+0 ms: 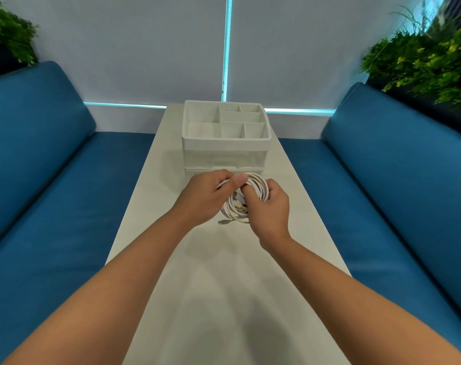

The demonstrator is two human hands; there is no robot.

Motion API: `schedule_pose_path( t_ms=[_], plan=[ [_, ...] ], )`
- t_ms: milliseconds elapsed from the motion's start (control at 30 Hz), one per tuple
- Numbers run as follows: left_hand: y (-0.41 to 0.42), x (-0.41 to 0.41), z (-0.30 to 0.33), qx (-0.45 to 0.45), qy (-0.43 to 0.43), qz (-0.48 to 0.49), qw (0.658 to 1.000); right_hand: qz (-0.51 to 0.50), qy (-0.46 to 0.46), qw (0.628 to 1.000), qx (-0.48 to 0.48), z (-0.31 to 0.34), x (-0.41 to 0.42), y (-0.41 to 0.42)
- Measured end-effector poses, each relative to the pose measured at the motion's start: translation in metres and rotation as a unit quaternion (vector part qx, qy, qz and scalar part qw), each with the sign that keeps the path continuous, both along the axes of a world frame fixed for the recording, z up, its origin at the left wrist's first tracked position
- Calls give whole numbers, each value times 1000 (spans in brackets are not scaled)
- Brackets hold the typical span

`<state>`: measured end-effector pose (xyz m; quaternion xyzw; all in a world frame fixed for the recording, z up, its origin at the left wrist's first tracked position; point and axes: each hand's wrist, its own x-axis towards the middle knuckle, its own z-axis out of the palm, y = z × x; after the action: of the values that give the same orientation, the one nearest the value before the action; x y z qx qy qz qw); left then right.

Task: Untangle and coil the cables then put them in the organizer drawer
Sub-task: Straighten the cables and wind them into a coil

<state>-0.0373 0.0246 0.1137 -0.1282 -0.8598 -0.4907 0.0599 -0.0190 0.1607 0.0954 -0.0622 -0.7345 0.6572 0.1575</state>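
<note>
On the pale surface (pixel 224 285), left hand (pixel 203 198) and right hand (pixel 268 209) each grip the coiled white cable (pixel 258 187); the organizer (pixel 225 143) drawer looks closed, stowing remains.

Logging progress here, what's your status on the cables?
Left hand and right hand both grip the white cable coil. Organizer drawer looks closed behind it. Nothing in the way.

An office lounge booth: blue padded benches (pixel 52 159) (both sides), narrow table (pixel 224 299), planters (pixel 429 67).
</note>
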Motion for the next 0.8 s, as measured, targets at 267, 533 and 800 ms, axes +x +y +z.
schedule_pose_path(
  t_ms=[267, 533, 800],
  plan=[
    [-11, -2, -1, -127, 3, 8, 992, 233, -91, 954, 163, 14, -15, 26],
    [-12, -6, 6, -136, 26, -19, 990, 271, -74, 918, 281, 38, -24, 24],
    [12, -1, -4, -93, 21, 99, 991, 19, -127, 987, -100, 22, -14, -8]
  ],
)
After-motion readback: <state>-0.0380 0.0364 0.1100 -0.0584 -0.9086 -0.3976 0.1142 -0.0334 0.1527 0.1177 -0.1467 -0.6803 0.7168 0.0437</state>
